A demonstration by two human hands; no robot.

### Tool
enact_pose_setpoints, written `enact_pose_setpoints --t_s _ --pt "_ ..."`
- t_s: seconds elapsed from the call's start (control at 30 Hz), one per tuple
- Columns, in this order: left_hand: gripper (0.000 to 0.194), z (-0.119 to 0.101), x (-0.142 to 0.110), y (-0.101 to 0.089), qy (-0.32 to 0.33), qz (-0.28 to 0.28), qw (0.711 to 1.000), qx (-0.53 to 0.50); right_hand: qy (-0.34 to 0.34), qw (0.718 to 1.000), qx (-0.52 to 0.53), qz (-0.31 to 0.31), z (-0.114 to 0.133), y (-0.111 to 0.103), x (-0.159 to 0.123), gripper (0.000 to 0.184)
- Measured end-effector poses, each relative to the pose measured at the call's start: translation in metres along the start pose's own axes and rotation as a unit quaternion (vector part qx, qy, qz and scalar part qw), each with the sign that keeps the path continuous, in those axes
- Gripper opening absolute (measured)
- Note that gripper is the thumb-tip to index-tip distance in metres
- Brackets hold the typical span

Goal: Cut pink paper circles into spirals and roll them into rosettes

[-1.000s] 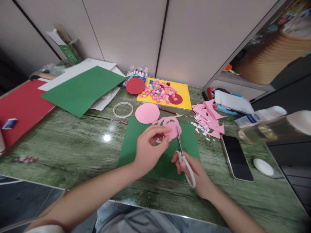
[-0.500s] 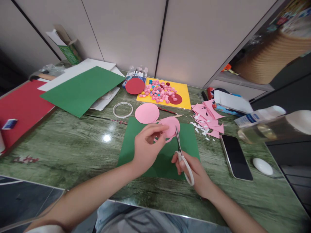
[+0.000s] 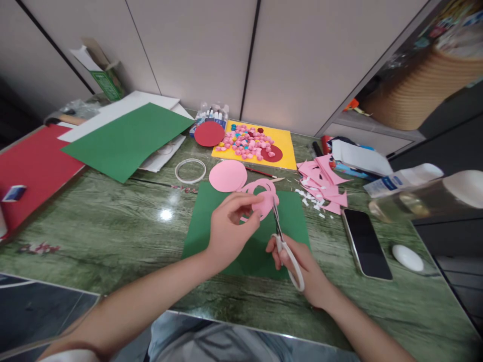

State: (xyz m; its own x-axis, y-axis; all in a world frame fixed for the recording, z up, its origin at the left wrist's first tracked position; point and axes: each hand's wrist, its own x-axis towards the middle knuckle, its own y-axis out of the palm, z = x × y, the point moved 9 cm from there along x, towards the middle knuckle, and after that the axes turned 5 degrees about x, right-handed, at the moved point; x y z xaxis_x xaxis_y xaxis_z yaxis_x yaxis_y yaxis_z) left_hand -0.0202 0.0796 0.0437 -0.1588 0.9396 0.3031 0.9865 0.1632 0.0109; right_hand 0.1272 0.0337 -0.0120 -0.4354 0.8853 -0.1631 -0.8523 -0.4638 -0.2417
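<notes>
Between the thumb and fingers of my left hand (image 3: 232, 229) is a round piece of pink paper (image 3: 265, 202), with a thin curved strip cut along its edge. White-handled scissors (image 3: 290, 259) are gripped in my right hand (image 3: 304, 274), their blades at the right side of the pink paper. Both hands are above a green sheet (image 3: 249, 254) lying on the table. Just beyond the left hand lie overlapping pink paper circles (image 3: 227, 176). A roll of tape (image 3: 190, 171) rests to their left.
Pink paper scraps (image 3: 324, 183) and white bits lie to the right, near a phone (image 3: 367, 244) and a white oval object (image 3: 408, 258). At the back, a yellow sheet (image 3: 285, 138) bears small pink balls. Green card (image 3: 130, 141) and red card (image 3: 33, 171) lie left.
The pink paper has turned in my left hand, and the cut strip now loops above it as a wider ring. The scissors stay at its right edge.
</notes>
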Motion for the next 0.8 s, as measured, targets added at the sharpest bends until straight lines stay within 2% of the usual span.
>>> enact_pose_setpoints --t_s 0.17,0.37,0.8 --pt "0.019 0.001 -0.001 0.001 -0.003 0.010 1.000 0.006 -0.002 1.000 0.014 0.000 -0.001 0.000 0.000 0.045" --pt "0.012 -0.002 0.002 -0.003 -0.002 -0.008 1.000 0.007 0.006 1.000 0.009 -0.001 -0.001 0.000 0.000 0.044" --pt "0.016 -0.006 0.005 -0.009 0.016 -0.020 1.000 -0.002 0.005 1.000 -0.004 0.011 0.001 0.002 0.001 0.041"
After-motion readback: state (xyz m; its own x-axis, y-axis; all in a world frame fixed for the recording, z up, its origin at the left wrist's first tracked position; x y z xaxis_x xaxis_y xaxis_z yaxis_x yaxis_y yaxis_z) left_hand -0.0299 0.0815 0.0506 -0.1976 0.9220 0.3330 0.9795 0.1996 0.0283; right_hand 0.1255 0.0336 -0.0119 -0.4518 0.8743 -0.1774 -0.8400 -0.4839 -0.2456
